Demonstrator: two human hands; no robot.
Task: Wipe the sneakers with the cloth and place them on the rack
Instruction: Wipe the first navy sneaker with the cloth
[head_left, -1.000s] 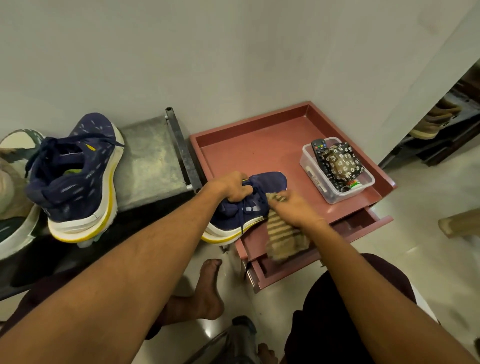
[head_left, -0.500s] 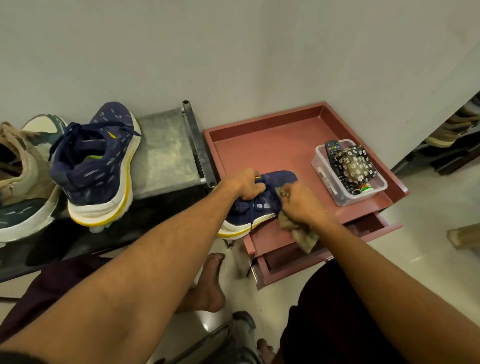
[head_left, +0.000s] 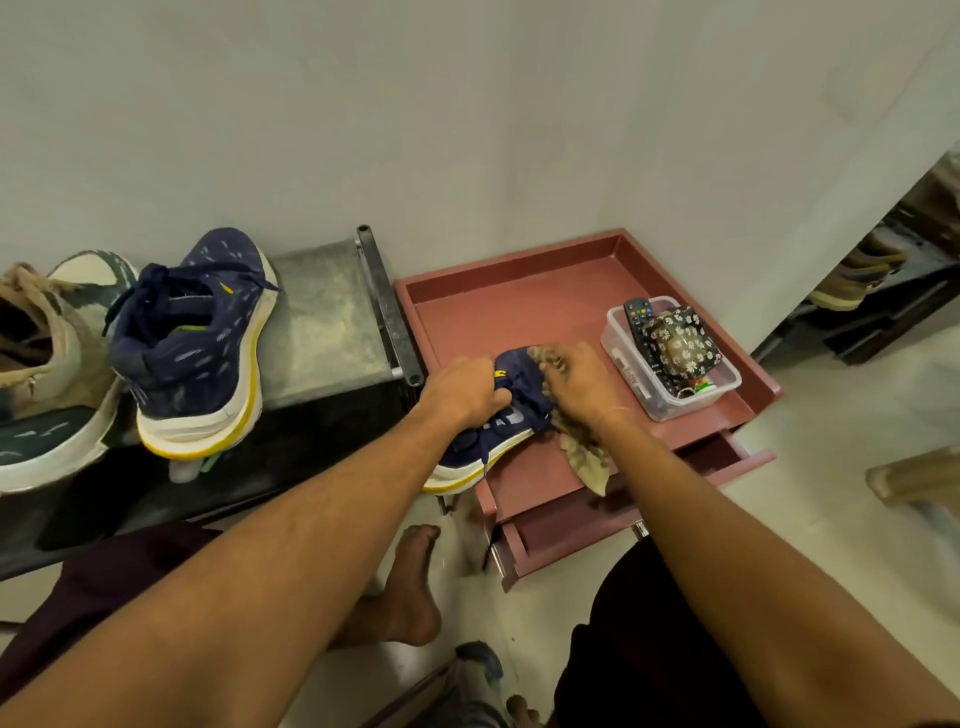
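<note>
The navy sneaker (head_left: 517, 371) you hold, knitted mesh fabric, smooth white sole, your cloth (head_left: 584, 452), soft coarse-woven textile, rack (head_left: 322, 332) of dull scuffed metal, matt reddish table (head_left: 493, 312), clear glossy plastic box (head_left: 696, 402), shiny floor (head_left: 831, 545).

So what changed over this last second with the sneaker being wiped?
The right hand slid the cloth from the held sneaker's side up over its toe, away from the person. The left hand keeps gripping that sneaker at its collar; the other navy sneaker stays on the rack.
</note>
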